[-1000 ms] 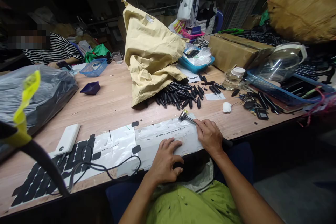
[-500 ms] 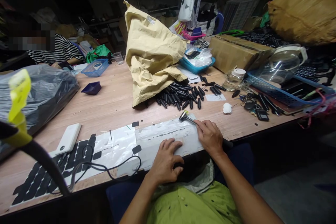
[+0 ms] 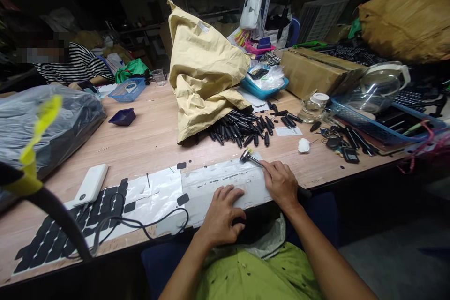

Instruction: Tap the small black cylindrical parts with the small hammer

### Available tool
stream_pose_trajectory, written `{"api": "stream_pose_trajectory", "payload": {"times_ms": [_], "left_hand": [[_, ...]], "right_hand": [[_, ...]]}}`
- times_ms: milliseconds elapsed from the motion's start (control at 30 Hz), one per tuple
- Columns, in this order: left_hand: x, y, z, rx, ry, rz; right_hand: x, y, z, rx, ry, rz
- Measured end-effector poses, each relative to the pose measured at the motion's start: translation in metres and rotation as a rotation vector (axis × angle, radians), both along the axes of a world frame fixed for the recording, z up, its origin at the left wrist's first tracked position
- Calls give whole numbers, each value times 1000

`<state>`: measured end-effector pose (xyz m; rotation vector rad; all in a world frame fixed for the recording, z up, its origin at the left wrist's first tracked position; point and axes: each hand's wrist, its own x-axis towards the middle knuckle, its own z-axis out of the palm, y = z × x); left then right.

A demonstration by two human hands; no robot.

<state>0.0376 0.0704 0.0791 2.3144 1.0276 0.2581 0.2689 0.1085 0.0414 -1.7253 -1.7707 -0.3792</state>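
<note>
My right hand (image 3: pixel 282 182) is closed around the handle of a small hammer (image 3: pixel 250 156). The hammer's metal head, with a yellow end, lies low over the white covered strip (image 3: pixel 214 182) along the table's front edge. To its left, my left hand (image 3: pixel 225 215) lies palm down on that strip, fingers bent and spread, thumb apart at the edge. Nothing shows in its grip, though the underside of the palm is hidden. Just beyond the hammer, many slim black pointed pieces (image 3: pixel 242 127) spill from a tan paper sack (image 3: pixel 206 70).
At left lie black stickers on a sheet (image 3: pixel 45 239), a white power bank (image 3: pixel 91 183), a cable and a grey plastic-wrapped bundle (image 3: pixel 52 122). A blue basket (image 3: pixel 386 126), a glass jar (image 3: pixel 314 107) and keys stand at right. A person in stripes (image 3: pixel 86 63) sits across.
Both hands and the hammer stay where they were. The yellow tag at left has swung a little to the right, and the seated person's head has shifted slightly left.
</note>
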Motion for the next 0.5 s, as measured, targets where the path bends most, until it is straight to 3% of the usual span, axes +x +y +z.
{"api": "stream_pose_trajectory", "payload": {"times_ms": [500], "left_hand": [[0, 0, -1, 15, -4, -8]], "right_hand": [[2, -1, -1, -15, -4, 12]]}}
